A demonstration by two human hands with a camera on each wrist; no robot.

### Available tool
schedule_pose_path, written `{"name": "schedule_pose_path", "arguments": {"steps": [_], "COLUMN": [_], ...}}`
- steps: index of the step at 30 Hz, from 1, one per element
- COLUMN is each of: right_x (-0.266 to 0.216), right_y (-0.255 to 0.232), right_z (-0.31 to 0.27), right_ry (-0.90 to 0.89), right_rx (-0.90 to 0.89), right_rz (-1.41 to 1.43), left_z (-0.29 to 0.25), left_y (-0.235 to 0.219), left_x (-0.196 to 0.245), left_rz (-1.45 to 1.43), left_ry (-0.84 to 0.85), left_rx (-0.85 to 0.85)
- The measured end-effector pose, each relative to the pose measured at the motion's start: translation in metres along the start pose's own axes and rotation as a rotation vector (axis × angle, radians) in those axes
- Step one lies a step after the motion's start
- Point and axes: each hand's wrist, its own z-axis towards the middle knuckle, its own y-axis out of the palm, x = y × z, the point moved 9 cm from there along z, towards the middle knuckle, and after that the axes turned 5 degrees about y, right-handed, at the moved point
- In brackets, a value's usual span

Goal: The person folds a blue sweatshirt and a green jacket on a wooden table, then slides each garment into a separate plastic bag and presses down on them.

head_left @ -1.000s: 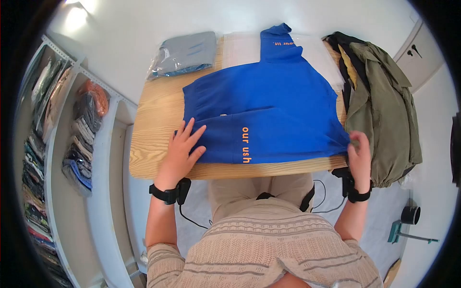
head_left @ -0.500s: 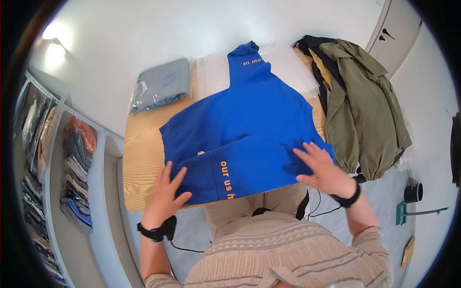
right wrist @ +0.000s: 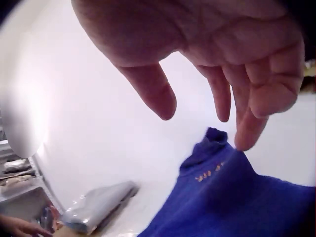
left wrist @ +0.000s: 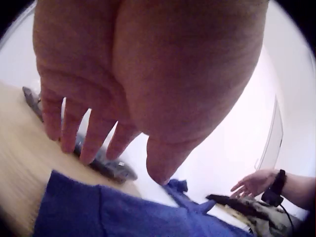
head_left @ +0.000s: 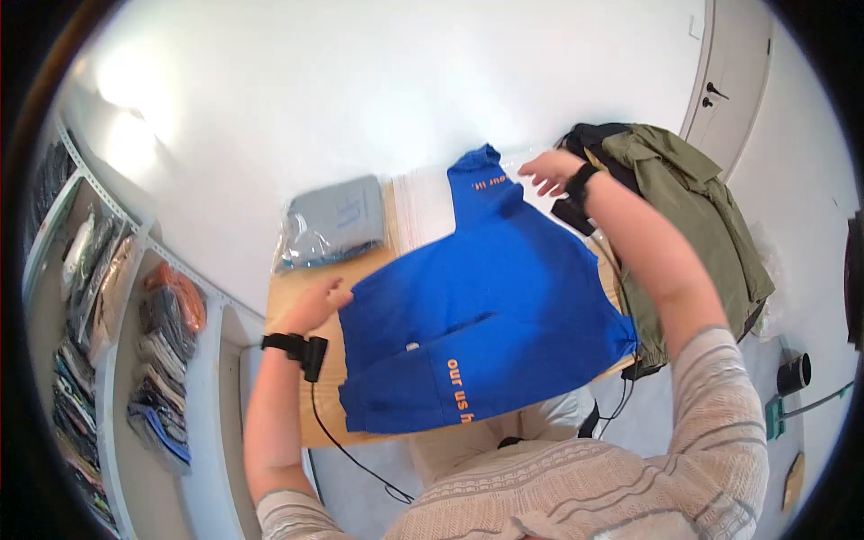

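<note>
Nearest, a person in a knitted beige top (head_left: 585, 477) and pale trousers (head_left: 549, 416) stands at the near side of the blue sweatshirt (head_left: 513, 279), which lies spread on the wooden tabletop (head_left: 288, 292), its hem towards the person's left. Orange lettering (head_left: 457, 391) runs across its near part. Just beside the sweatshirt's hem, the left hand (head_left: 315, 308) is empty, fingers straight and slightly apart; a black wrist camera (head_left: 312, 358) is strapped below it. Farther off, the right hand (head_left: 553, 169) hangs beside the sweatshirt's outstretched sleeve (head_left: 481, 193), holding nothing, fingers loosely bent; I cannot tell whether a fingertip brushes the cloth. Beyond the sweatshirt's hem end sits a folded grey garment (head_left: 333, 220) in clear plastic, and flat clear bags (head_left: 418, 211) lie behind the sweatshirt, partly under its sleeve. To the sweatshirt's right, an olive jacket (head_left: 684, 234) drapes over the edge. Well left of the sweatshirt stand shelves (head_left: 207, 405) of bagged clothes (head_left: 162, 378); far beyond it rise a white wall (head_left: 405, 90) and, to its right, a door (head_left: 733, 85).
</note>
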Motion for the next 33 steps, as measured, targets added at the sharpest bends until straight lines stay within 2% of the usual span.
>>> {"name": "schedule_pose_path", "arguments": {"steps": [1,3,5,6,7,8,9,11,12,13,14,15,16,17,18,20,23,25,26,27,29,31,32,33], "right_x": [0.006,0.014,0.027,0.028,0.037,0.045,0.043,0.032,0.032,0.045,0.044,0.020,0.010,0.006,-0.012,-0.018,-0.006,0.019,0.034,0.065,0.081,0.108,0.116,0.118], "right_y": [0.006,0.018,0.019,0.024,0.027,0.030,0.030,0.040,0.041,0.040,0.035,0.017,0.006,-0.001,-0.004,-0.014,-0.014,0.002,0.012,0.016,0.052,0.083,0.094,0.097], "right_z": [0.024,0.074,0.123,0.123,0.124,0.125,0.119,0.097,0.095,0.125,0.173,0.099,0.053,0.054,0.004,-0.039,-0.097,-0.124,-0.132,-0.127,-0.150,-0.159,-0.166,-0.169], "right_ry": [0.032,-0.015,-0.135,-0.138,-0.098,-0.055,-0.053,-0.079,-0.055,-0.023,-0.230,-0.257,-0.189,-0.338,-0.425,-0.540,-0.619,-0.542,-0.523,-0.387,-0.401,-0.330,-0.329,-0.331], "right_rx": [0.039,0.098,0.306,0.312,0.322,0.328,0.324,0.180,0.128,0.091,0.095,0.050,0.083,-0.017,-0.107,-0.193,-0.233,-0.338,-0.376,-0.309,-0.530,-0.680,-0.746,-0.737], "right_rz": [0.029,0.017,-0.119,-0.116,0.022,0.159,0.158,0.055,0.136,0.232,0.286,0.311,0.471,0.516,0.628,0.602,0.470,0.340,0.253,0.139,0.006,0.113,0.076,0.079], "left_z": [0.009,0.022,0.029,0.029,0.028,0.026,0.024,0.022,0.021,0.022,0.022,0.021,0.013,0.002,-0.003,-0.021,-0.047,-0.059,-0.065,-0.068,-0.073,-0.074,-0.072,-0.068], "left_y": [0.010,0.024,0.039,0.040,0.038,0.035,0.034,0.034,0.034,0.032,0.031,0.024,0.013,-0.003,-0.007,-0.020,-0.009,0.005,0.018,0.029,0.037,0.047,0.045,0.035], "left_x": [-0.002,-0.006,-0.007,-0.003,0.001,0.003,0.007,0.003,0.002,0.003,0.002,0.006,0.015,0.030,0.034,0.048,0.055,0.055,0.054,0.053,0.052,0.052,0.058,0.070], "left_rz": [0.014,0.038,0.007,0.010,0.010,0.009,0.008,-0.129,-0.134,-0.180,-0.228,-0.210,-0.167,-0.123,-0.134,-0.138,-0.211,-0.179,-0.121,-0.061,-0.041,-0.003,0.001,-0.022], "left_ry": [0.051,0.114,0.107,0.111,0.118,0.123,0.119,-0.003,-0.014,0.018,0.049,0.190,0.180,0.171,0.159,0.336,0.267,0.270,0.269,0.271,0.285,0.244,0.250,0.264], "left_rx": [0.009,0.039,0.007,0.010,0.043,0.074,0.071,0.034,0.023,0.023,0.022,0.091,0.159,0.227,0.209,0.306,0.222,0.164,0.078,-0.001,-0.063,-0.178,-0.178,-0.126]}}
